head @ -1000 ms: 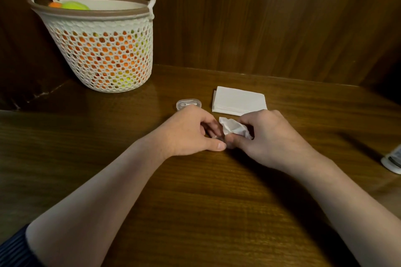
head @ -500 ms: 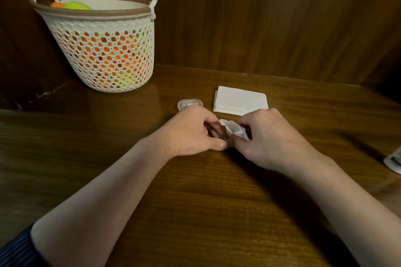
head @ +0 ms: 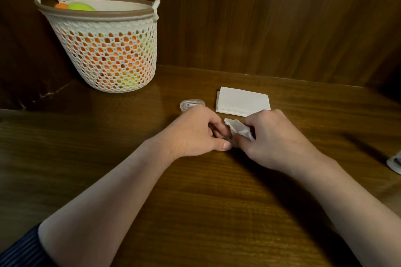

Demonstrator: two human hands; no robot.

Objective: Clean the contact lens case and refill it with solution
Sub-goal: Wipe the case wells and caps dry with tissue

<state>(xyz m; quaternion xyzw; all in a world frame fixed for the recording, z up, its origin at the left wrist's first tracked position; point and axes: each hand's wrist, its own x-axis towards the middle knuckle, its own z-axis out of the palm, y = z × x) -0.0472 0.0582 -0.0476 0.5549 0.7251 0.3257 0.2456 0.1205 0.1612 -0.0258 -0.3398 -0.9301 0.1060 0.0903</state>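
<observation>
**Both hands curled, meeting at centre**

Left hand [head: 195,131] knuckles up, fingers curled inward, thumb stretched along its near edge, tip touching the right hand. Right hand [head: 273,136] also knuckles up, fingers curled and pinching. Both forearms bare, angled in from the lower corners; dark striped sleeve [head: 21,249] on left arm.

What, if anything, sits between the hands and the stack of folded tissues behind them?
Nothing visible does. The stack of folded tissues lies just beyond the right hand, which holds a crumpled tissue. The small clear case sits off to the left, behind the left hand.
</observation>
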